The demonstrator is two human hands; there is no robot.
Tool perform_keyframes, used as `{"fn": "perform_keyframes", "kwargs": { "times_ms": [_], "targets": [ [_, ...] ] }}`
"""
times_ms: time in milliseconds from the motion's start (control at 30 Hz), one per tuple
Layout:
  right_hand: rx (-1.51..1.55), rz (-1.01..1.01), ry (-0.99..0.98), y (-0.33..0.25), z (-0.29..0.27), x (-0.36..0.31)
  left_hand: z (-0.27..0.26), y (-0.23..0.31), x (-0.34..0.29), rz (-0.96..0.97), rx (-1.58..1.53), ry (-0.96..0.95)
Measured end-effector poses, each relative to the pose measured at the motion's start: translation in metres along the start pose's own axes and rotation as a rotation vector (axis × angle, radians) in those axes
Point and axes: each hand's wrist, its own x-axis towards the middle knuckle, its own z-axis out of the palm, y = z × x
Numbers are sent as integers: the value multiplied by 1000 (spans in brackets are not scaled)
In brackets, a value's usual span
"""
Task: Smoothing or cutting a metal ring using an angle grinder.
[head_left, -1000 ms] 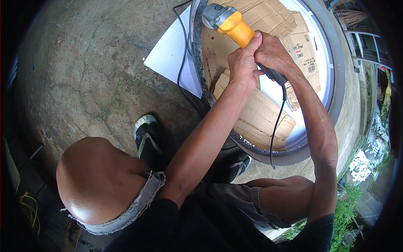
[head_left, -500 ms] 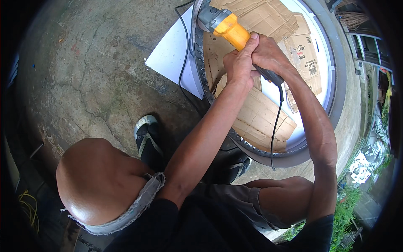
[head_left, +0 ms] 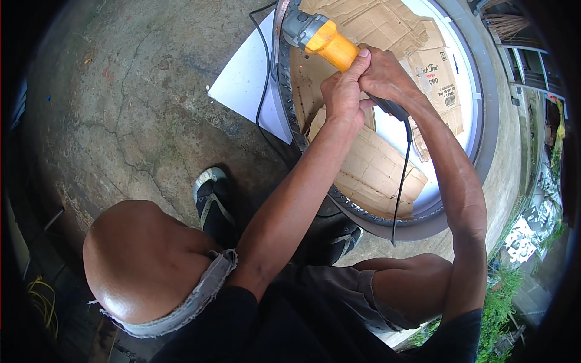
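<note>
Your angle grinder lies slantwise over the upper left part of the round metal ring, its grey gear head by the ring's left rim and its dark rear end pointing in toward the ring's middle. The motor housing is bright yellow, the head a duller grey with a round dark button on top, and the rear handle black.

Your left hand is curled around the tool over the ring's interior, thumb lying up along your right hand, which is closed over the handle on the side nearer the ring's right rim. Neither hand has slack in its grip, though most of the fingers are tucked under the tool.

A black power cord hangs from the handle past the ring's near rim. Inside the ring lie torn sheets of brown cardboard; a white sheet sticks out beyond its left rim.

You can't make out the grinder's disc: the head covers it, so whether it touches the ring can't be told. The ring's far side is cut off by the upper border, and your forearms cover part of its near side.
</note>
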Motion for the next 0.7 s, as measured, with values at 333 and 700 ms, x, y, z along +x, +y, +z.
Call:
{"fn": "perform_keyframes", "kwargs": {
  "times_ms": [333,700],
  "targets": [
    [0,26,62,4,4,-1,4,2,-5,-51,-10,15],
    [50,20,-58,-4,-1,-2,1,3,-6,-28,-13,56]
  ]
}}
